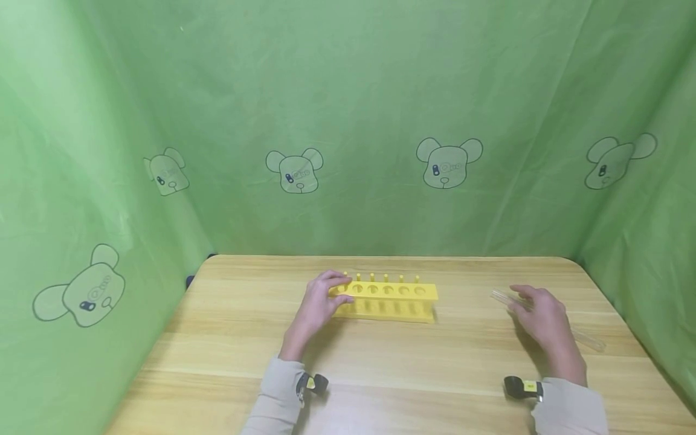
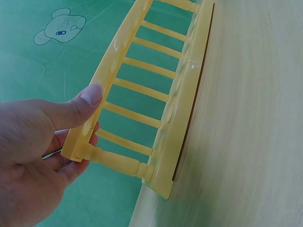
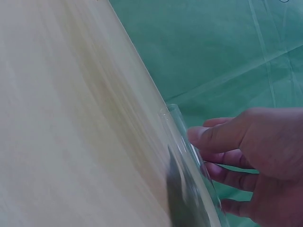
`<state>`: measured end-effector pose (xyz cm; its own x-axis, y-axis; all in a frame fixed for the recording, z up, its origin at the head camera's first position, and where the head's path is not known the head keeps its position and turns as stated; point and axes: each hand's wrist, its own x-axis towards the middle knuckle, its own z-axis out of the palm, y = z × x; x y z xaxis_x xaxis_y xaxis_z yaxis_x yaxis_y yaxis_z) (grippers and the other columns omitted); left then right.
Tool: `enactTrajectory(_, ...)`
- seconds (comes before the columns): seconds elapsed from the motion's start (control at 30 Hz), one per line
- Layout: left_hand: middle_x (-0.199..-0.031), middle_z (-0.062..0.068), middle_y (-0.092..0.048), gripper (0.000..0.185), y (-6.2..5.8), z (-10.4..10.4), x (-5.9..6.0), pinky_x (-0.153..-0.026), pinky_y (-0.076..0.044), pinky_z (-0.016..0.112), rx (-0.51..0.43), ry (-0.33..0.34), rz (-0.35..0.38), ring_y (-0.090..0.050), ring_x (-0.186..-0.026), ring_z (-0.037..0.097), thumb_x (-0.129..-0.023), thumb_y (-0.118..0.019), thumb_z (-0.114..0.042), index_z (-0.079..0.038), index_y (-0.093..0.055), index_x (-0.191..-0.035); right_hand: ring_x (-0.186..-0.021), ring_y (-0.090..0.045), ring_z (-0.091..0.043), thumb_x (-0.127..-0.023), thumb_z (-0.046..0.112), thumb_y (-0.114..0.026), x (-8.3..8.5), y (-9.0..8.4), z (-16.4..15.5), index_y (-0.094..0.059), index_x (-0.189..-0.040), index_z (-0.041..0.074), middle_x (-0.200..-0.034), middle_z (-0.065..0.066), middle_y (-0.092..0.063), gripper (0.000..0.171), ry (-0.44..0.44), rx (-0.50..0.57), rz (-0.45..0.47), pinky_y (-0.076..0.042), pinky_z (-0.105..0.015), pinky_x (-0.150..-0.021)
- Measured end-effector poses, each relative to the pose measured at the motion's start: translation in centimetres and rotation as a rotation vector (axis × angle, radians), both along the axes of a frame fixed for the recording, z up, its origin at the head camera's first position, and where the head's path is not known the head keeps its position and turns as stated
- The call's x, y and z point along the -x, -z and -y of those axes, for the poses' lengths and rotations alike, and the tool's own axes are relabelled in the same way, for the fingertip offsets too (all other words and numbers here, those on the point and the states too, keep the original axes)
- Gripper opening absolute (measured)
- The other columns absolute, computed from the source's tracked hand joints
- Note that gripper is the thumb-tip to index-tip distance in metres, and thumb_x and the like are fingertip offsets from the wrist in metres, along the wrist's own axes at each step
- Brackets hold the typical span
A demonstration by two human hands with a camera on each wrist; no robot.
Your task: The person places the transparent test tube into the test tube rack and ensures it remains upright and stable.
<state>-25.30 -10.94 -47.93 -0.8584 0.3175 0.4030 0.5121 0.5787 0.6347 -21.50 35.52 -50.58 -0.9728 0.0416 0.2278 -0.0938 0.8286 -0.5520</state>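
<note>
Your left hand [image 1: 318,305] is on the left end of the yellow plastic test-tube rack [image 1: 388,300], w/ six round holes in its top plate and a row of pegs along the back edge. The rack stands upright on the light wooden surface [image 1: 380,362], about centre, nearer the far edge. In the left wrist view your left hand [image 2: 33,156] pinches the rack [image 2: 142,94] at that end: thumb [image 2: 83,101] pressed on the top plate, the other fingers curled under it. Base of the rack sits flat on the surface [image 2: 251,118].

Your right hand [image 1: 546,317] lies over the clear glass test tube [image 1: 502,297], which rests on its side on the surface, well apart from the rack, to its right. The tube's open mouth pokes out on the hand's left; its rounded end shows on the hand's far right, near the surface edge. In the right wrist view the right hand [image 3: 255,161] has fingers [image 3: 208,137] bent round the tube [image 3: 187,142], thumb on one side, the rest on the other; tube looks in contact w/ the surface [image 3: 71,118], but can't tell if it's lifted at all.

Both wrists wear light grey sleeves [image 1: 274,402] and small black cams [image 1: 522,388]. Green sheet w/ cartoon bear-head prints [image 1: 348,121] hangs behind and at both sides.
</note>
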Motion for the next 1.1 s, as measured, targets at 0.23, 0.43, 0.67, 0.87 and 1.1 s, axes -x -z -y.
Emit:
enactTrajectory(0.23,-0.123,0.017,-0.069,0.043,-0.04,-0.01,-0.01,-0.108,-0.051,0.042,-0.007,-0.001,0.013,-0.065,-0.117,0.032,-0.079,-0.087,-0.007,0.003,-0.072,-0.119,-0.107,-0.054,-0.061,-0.093,0.002,-0.068,0.08,0.38,-0.01,-0.06,-0.13,-0.008,-0.118,-0.041,-0.059,0.04,0.002,-0.015,0.005,-0.043,-0.077,-0.089)
enactTrajectory(0.43,-0.123,0.014,-0.07,0.044,0.1,0.05,0.07,-0.109,-0.051,0.038,-0.002,-0.003,0.021,-0.065,-0.118,0.03,-0.08,-0.087,-0.01,0.001,-0.073,-0.119,-0.106,-0.055,-0.06,-0.091,0.001,-0.067,0.07,0.56,0.03,-0.062,-0.128,-0.008,-0.116,-0.04,-0.06,0.039,0.004,-0.022,0.014,-0.044,-0.077,-0.088)
enactTrajectory(0.67,-0.123,0.013,-0.069,0.044,0.06,0.02,-0.01,-0.108,-0.051,0.038,-0.002,-0.009,0.037,-0.064,-0.118,0.03,-0.08,-0.087,-0.008,0.0,-0.073,-0.12,-0.11,-0.052,-0.062,-0.086,-0.006,-0.062,0.06,0.47,-0.01,-0.06,-0.131,-0.008,-0.12,-0.04,-0.058,0.045,0.011,-0.041,0.051,-0.042,-0.078,-0.09)
enactTrajectory(0.87,-0.123,0.013,-0.069,0.043,-0.09,0.03,-0.18,-0.108,-0.051,0.04,-0.004,-0.006,0.024,-0.065,-0.118,0.03,-0.08,-0.087,-0.007,0.001,-0.073,-0.12,-0.107,-0.052,-0.063,-0.086,-0.006,-0.062,0.08,0.34,-0.01,-0.059,-0.132,-0.007,-0.119,-0.042,-0.056,0.046,0.018,-0.058,0.09,-0.044,-0.078,-0.087)
enactTrajectory(1.1,-0.123,0.015,-0.069,0.043,-0.1,0.07,-0.13,-0.107,-0.052,0.041,0.0,-0.001,0.011,-0.065,-0.117,0.032,-0.08,-0.087,-0.007,0.002,-0.072,-0.119,-0.108,-0.052,-0.063,-0.087,-0.008,-0.058,0.18,0.08,-0.09,-0.057,-0.135,-0.005,-0.121,-0.042,-0.055,0.048,0.021,-0.066,0.154,-0.045,-0.076,-0.084)
